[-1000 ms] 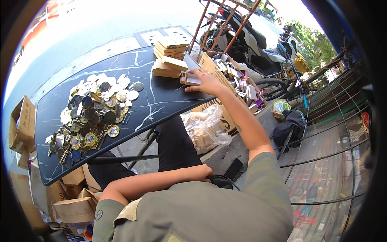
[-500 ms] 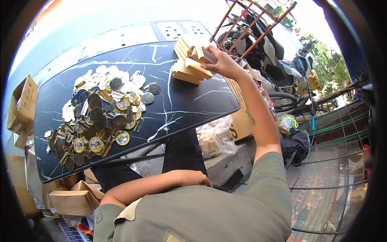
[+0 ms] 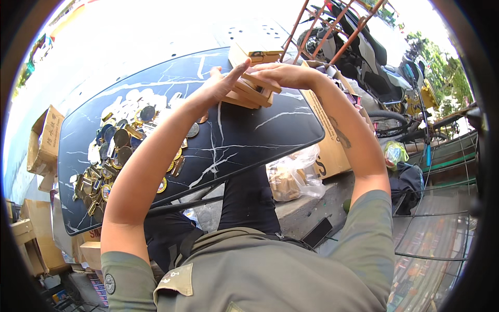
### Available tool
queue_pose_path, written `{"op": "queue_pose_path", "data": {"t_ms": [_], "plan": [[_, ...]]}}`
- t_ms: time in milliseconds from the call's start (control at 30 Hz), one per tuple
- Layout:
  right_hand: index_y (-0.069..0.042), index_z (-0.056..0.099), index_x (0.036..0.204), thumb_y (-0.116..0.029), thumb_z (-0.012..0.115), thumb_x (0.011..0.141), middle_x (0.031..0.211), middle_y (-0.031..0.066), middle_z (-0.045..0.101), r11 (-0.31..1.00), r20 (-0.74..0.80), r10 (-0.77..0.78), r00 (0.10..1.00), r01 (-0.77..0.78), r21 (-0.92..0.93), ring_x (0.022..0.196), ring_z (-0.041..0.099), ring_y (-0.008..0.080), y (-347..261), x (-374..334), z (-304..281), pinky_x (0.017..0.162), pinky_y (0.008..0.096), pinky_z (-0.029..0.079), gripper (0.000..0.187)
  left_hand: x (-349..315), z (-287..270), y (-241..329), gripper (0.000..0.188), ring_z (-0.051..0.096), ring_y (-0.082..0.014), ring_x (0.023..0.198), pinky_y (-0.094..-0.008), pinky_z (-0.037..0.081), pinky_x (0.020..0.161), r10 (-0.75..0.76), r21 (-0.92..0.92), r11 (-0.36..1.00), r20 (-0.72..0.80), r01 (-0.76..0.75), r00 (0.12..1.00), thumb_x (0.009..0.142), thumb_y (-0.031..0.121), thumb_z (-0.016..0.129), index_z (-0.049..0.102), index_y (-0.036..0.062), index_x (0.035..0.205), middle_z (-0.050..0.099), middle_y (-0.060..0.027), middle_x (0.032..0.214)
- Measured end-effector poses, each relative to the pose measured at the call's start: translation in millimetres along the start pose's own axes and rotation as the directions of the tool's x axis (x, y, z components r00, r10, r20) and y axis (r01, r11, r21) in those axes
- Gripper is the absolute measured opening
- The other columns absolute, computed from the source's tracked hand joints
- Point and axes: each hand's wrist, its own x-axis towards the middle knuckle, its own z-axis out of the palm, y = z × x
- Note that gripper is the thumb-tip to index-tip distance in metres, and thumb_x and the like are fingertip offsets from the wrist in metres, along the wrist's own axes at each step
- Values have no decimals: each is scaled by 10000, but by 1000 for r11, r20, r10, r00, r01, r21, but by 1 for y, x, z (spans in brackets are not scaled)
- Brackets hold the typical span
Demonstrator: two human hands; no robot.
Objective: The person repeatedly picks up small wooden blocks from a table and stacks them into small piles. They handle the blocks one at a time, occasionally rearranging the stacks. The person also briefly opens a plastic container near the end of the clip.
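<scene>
Small tan cardboard boxes [image 3: 241,99] stand in a stack near the far right part of the black marbled table [image 3: 249,136]. My left hand [image 3: 222,86] is at the left side of this stack, thumb and fingers spread apart. From the right, my right hand [image 3: 286,76] reaches over the stack, its fingers closed over a tilted box [image 3: 264,83] on top. Some of its fingertips are hidden. To the left lies a heap of round metal medals [image 3: 122,139], gold and dark, several with coloured faces. My left forearm covers part of the heap.
A clear plastic bag of small boxes [image 3: 293,179] and a large carton [image 3: 332,138] stand below the table's right end. Cardboard boxes [image 3: 48,138] are at the left. A motorcycle [image 3: 364,57] and a rusty metal frame [image 3: 338,39] stand beyond, right; wire mesh [image 3: 436,208] is nearer.
My left hand has risen from my lap to the left side of the box stack. My right hand stays at the boxes, its fingers now flatter over the top. The view has shifted slightly.
</scene>
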Motion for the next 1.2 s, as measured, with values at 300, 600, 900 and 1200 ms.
{"op": "queue_pose_path", "data": {"t_ms": [300, 600, 900, 1200], "plan": [[-21, 495, 1408, -639, 826, 659, 1333, 192, 608, 985, 180, 11, 984, 20, -172, 1225, 600, 305, -5, 13, 18, 1021, 362, 475, 1026, -38, 10, -19, 1067, 586, -254, 1214, -376, 491, 1040, 322, 100, 936, 150, -338, 935, 672, 132, 913, 272, 79, 1523, 599, -169, 1288], [-14, 410, 1394, -483, 898, 634, 1162, 249, 674, 949, -73, -213, 974, 188, -253, 1091, 671, 348, -14, -50, 61, 948, 383, 513, 1018, -83, 48, 5, 1015, 584, -286, 1222, -418, 467, 1073, 494, 442, 770, 41, -459, 868, 631, 121, 854, 331, 95, 1501, 484, -171, 1351], [-172, 277, 1552, -172, 863, 715, 1393, 142, 557, 872, -557, 18, 830, 259, 416, 1299, 523, 222, 113, -233, 77, 1066, 372, 451, 1022, -118, 152, 15, 821, 505, -305, 1289, -425, 377, 1127, 810, 104, 583, 5, -806, 586, 724, 140, 845, 422, 87, 1425, 486, -146, 1368], [-120, 311, 1537, -383, 969, 534, 1493, 182, 446, 530, 99, 767, 633, -714, 458, 1360, 452, 292, 386, -240, 262, 1126, 394, 377, 1228, -138, 203, -54, 359, 597, -275, 1169, -377, 465, 1034, 322, 4, 918, 574, -396, 753, 813, 36, 744, 665, 56, 1162, 619, -119, 1192]]}}
